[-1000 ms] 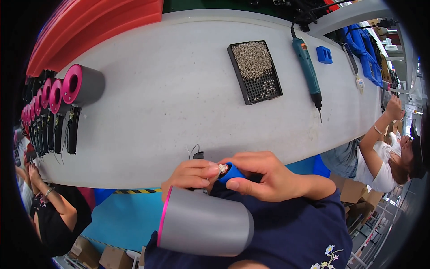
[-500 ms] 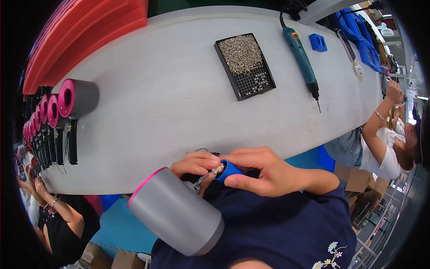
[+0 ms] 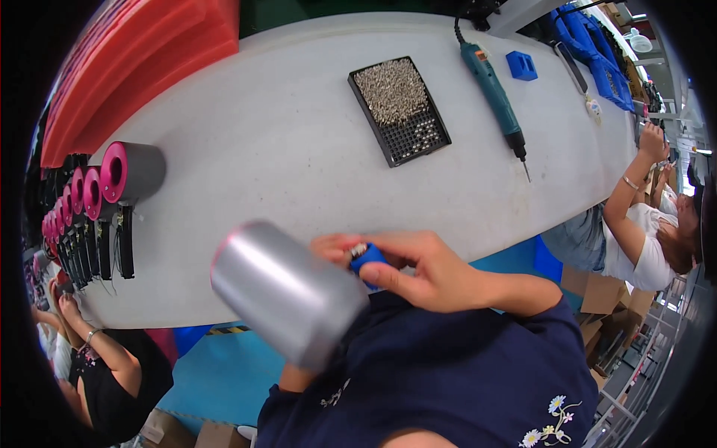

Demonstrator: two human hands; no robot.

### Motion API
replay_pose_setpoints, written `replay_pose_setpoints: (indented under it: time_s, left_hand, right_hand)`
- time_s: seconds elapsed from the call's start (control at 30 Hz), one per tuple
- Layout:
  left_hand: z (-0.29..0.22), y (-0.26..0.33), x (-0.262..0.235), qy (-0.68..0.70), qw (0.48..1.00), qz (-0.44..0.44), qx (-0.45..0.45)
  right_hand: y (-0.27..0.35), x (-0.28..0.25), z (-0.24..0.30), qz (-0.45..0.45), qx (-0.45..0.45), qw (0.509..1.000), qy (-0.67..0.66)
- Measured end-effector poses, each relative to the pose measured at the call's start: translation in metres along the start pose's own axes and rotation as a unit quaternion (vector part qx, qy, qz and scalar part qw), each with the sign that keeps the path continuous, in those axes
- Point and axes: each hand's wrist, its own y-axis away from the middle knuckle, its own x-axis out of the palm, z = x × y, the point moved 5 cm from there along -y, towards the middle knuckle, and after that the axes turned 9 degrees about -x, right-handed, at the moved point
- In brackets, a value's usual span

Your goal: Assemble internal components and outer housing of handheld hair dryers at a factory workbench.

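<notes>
A grey hair dryer body (image 3: 287, 291) with a pink rim, smeared by motion, is tilted in front of my left forearm. It hides most of my left hand (image 3: 334, 246); only fingers curled behind its upper right side show, seemingly gripping its neck area. My right hand (image 3: 429, 270) is closed round a blue cylindrical sleeve (image 3: 370, 261), thumb on the near side. From the sleeve's open end a small metallic part (image 3: 357, 252) sticks out, touching or close to my left fingertips. Whether it is joined to the dryer is hidden.
Ahead lie a black tray (image 3: 399, 112) of small screws, a teal electric screwdriver (image 3: 493, 97) and a blue block (image 3: 521, 66). Dryer bodies (image 3: 131, 172) line the left side below red trays (image 3: 142, 67). Blue bins (image 3: 609, 78) stand far right. People sit on both sides.
The dryer body has swung upward, away from my lap, over my left hand. Both hands with the blue sleeve have shifted slightly up and left.
</notes>
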Motion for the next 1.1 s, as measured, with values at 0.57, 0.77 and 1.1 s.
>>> replay_pose_setpoints:
  time_s: [0.57, 0.77, 1.1]
  left_hand:
    - [0.019, -0.043, 0.030, 0.258, 0.955, 0.023, -0.141]
    - [0.016, -0.043, 0.039, 0.354, 0.927, 0.065, -0.109]
    - [0.004, -0.060, 0.028, 0.417, 0.888, 0.131, -0.141]
  right_hand:
    - [0.009, -0.012, 0.029, -0.242, -0.128, 0.938, 0.212]
    - [0.008, 0.007, 0.021, -0.246, -0.189, 0.891, 0.330]
    - [-0.008, -0.002, 0.014, -0.194, -0.213, 0.941, 0.179]
